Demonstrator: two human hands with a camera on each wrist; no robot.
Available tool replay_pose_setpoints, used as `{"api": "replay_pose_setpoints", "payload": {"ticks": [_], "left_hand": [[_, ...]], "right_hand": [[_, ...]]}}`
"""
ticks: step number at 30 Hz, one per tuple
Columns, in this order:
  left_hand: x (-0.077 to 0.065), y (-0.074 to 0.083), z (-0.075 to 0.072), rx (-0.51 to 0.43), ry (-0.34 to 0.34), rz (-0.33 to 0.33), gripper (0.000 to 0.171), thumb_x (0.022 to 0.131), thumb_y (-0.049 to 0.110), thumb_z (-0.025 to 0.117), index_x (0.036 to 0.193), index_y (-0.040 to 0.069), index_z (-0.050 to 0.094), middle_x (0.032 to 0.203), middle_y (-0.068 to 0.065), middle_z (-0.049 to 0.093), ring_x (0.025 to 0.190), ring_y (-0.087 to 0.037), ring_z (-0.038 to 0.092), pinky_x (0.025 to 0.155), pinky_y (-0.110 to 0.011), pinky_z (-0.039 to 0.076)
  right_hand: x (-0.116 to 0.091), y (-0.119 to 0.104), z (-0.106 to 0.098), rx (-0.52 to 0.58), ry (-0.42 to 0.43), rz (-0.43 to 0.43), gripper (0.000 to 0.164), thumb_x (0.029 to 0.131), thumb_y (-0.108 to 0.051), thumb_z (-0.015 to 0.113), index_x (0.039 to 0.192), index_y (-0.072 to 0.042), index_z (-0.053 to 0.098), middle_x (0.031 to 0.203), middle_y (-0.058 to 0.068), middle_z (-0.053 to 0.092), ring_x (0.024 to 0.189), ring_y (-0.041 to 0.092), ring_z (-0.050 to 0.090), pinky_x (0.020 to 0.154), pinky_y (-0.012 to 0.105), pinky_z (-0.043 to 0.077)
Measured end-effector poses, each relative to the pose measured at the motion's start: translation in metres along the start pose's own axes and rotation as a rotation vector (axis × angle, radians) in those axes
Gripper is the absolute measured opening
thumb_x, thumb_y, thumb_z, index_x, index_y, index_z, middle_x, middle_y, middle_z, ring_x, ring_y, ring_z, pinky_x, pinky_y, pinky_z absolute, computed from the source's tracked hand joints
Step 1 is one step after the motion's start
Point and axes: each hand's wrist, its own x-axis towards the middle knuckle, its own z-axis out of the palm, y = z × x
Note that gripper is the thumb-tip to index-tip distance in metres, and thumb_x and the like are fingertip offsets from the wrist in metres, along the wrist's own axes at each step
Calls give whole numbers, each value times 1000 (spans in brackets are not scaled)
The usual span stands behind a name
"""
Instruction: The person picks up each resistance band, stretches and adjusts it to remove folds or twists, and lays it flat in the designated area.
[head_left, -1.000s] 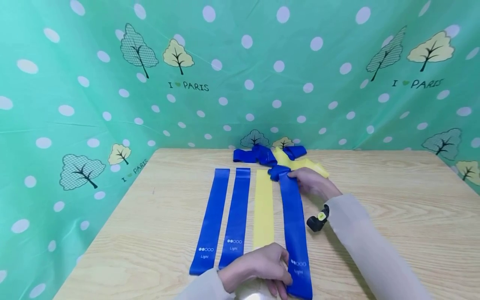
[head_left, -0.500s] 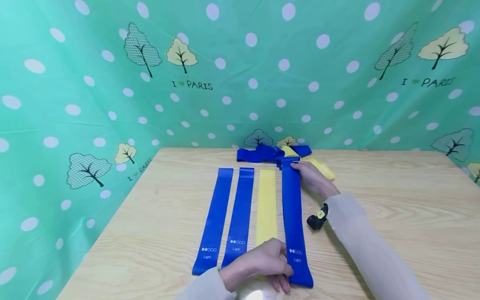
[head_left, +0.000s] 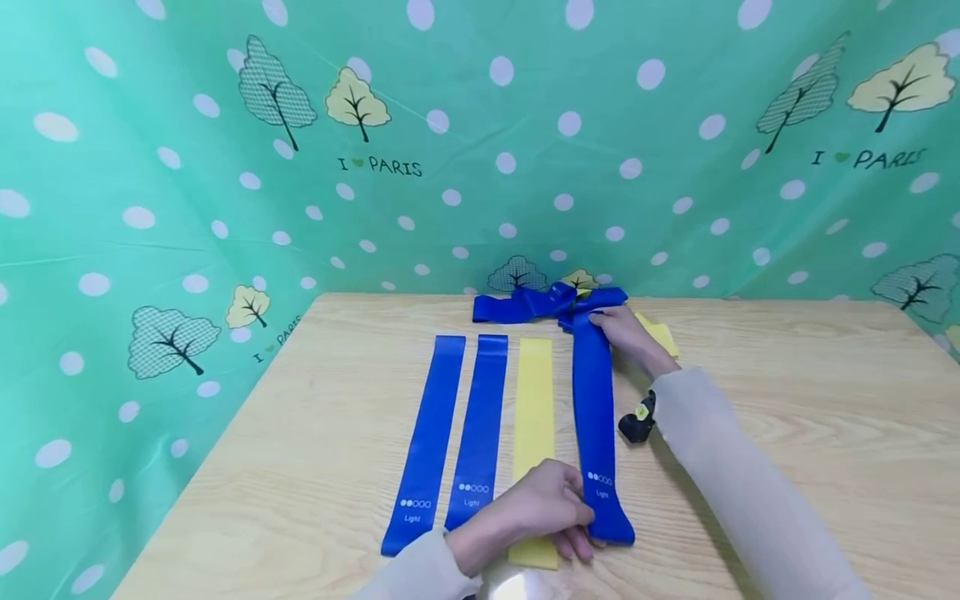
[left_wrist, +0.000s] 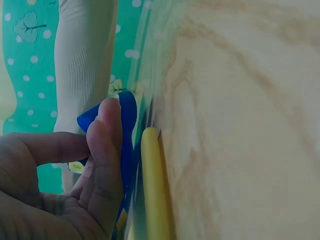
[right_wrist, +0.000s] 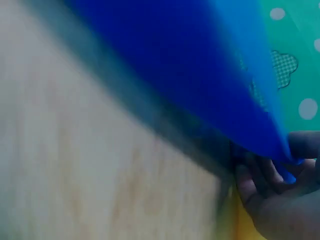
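Note:
A blue resistance band [head_left: 592,400] marked "Light" stretches lengthwise between my two hands. Its near end is at my left hand [head_left: 543,504], whose thumb and fingers pinch the left edge. In the left wrist view, blue band material [left_wrist: 129,120] shows behind the fingertips. My right hand [head_left: 624,329] grips the band's far end beside a tangled pile of blue bands [head_left: 517,306]. The right wrist view shows the band [right_wrist: 175,65] rising off the table and narrowing toward the fingers. A flat yellow band [head_left: 534,392] lies left of it, partly under my left hand.
Two more blue bands, one outer [head_left: 426,433] and one inner [head_left: 480,425], lie flat on the wooden table [head_left: 300,467] to the left. Yellow band material [head_left: 658,333] sticks out behind my right wrist. A green patterned cloth [head_left: 450,125] hangs behind the table.
Both hands have shifted the held blue band away from me and slightly right. More of the yellow band's near end shows, and the far pile has been pushed together.

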Motion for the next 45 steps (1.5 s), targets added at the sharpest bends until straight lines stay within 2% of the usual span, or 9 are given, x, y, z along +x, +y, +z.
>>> {"api": "replay_pose_setpoints", "payload": {"ticks": [2,4,6,7,11,15,27,34,45], "left_hand": [[-3,-1,0,-8,-15,6,14,87,-3,59,80,5,50,66,-16,69,49,-21,64,42,-26,50],[-5,-2,-1,-13,-33,10,16,87,-3,58,78,5,49,67,-18,70,51,-22,65,42,-26,51],[-7,-3,-2,-17,-56,11,17,88,-4,57,77,6,49,68,-18,70,53,-25,67,43,-26,51],[-9,-4,-2,-16,-70,10,16,88,-4,57,78,6,49,69,-19,70,54,-27,67,43,-26,51],[-14,-8,-1,-12,-115,2,18,87,-5,56,75,6,48,70,-23,69,60,-34,69,41,-24,50],[-17,-11,2,7,-115,-5,22,85,-6,58,68,5,49,65,-23,68,60,-36,69,38,-21,47],[-15,-12,7,89,-46,-4,25,84,-4,63,61,1,55,58,-16,67,46,-24,64,36,-23,46],[-17,-10,8,133,12,-6,23,82,-5,65,62,1,56,52,-11,64,38,-15,57,34,-23,45],[-16,-10,10,175,27,6,25,82,0,67,59,1,59,50,-11,63,33,-8,49,31,-22,41]], "right_hand": [[-3,-4,1,-7,-3,-8,34,102,-16,37,117,9,55,99,14,56,89,19,53,81,28,43],[-6,-6,2,2,-7,-1,37,102,-16,37,123,11,52,109,22,54,104,31,51,89,35,43],[-8,-7,2,10,-20,1,41,101,-13,38,133,12,46,134,27,46,126,35,42,101,38,39],[-10,-7,2,15,-35,2,40,101,-12,38,132,12,46,140,29,42,130,35,39,103,39,39],[-13,-2,3,14,-84,19,38,99,-10,44,130,11,50,141,26,42,107,23,54,85,29,48],[-13,5,5,-17,-72,41,33,97,-10,49,125,8,56,132,23,49,84,11,53,68,20,48],[-10,7,6,-102,11,19,28,88,-6,62,115,3,61,110,18,65,90,17,59,70,21,48],[-14,8,-5,-110,18,-39,22,86,-4,62,105,5,64,92,12,65,75,15,59,63,23,52],[-13,12,-6,-150,48,-54,23,86,-3,64,106,7,64,91,11,67,76,14,59,63,20,50]]}}
